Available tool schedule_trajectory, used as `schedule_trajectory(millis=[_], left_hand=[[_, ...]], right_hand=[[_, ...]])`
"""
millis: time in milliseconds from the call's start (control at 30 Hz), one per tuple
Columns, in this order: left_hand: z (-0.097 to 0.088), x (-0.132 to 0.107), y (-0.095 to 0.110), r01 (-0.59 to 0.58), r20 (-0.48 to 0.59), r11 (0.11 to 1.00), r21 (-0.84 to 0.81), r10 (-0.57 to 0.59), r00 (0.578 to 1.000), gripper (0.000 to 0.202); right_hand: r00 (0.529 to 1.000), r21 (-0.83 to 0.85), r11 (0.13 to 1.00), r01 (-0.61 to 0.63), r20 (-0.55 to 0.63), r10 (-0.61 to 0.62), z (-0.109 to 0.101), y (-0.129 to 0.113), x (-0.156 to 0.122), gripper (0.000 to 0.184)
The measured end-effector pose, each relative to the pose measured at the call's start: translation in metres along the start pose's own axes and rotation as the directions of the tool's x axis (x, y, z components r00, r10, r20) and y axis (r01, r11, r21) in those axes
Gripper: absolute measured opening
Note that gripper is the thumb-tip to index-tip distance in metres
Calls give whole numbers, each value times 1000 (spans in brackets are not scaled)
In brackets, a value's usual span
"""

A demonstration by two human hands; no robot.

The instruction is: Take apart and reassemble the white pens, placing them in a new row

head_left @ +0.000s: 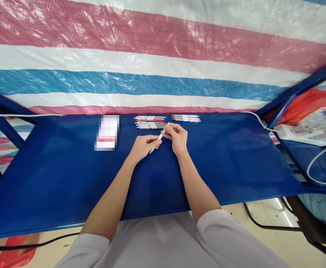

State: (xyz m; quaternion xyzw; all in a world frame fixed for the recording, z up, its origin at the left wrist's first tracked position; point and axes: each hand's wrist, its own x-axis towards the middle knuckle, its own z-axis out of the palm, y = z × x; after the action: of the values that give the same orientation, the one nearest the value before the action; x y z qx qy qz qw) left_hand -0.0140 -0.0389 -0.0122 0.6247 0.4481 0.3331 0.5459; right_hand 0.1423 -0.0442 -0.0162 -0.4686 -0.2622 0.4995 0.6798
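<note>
A white and grey pen (pixel 160 138) is held at a slant above the blue table (pixel 101 186), between both hands. My left hand (pixel 144 146) pinches its lower part between thumb and fingers. Higher up, the fingers of my right hand (pixel 177 137) are closed on the grey end. Just behind the hands lies a group of pens (pixel 149 119), several white and grey ones with a red one among them. To its right sits a smaller group of white and grey pens (pixel 185 118), side by side.
At the left of the table lies a blurred-out white item with a red band (pixel 107 133). A striped plastic sheet (pixel 151 85) hangs behind the table. On the right are a blue metal frame (pixel 282 108), a red plastic bag (pixel 305 106) and a white cable (pixel 259 120).
</note>
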Motion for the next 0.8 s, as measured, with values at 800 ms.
schedule_trajectory(millis=[800], left_hand=[[-1,-12,8,172,266,931,-322,-85,960,32]], right_hand=[[1000,93,996,8,26,-11,3,-9,-12,29]])
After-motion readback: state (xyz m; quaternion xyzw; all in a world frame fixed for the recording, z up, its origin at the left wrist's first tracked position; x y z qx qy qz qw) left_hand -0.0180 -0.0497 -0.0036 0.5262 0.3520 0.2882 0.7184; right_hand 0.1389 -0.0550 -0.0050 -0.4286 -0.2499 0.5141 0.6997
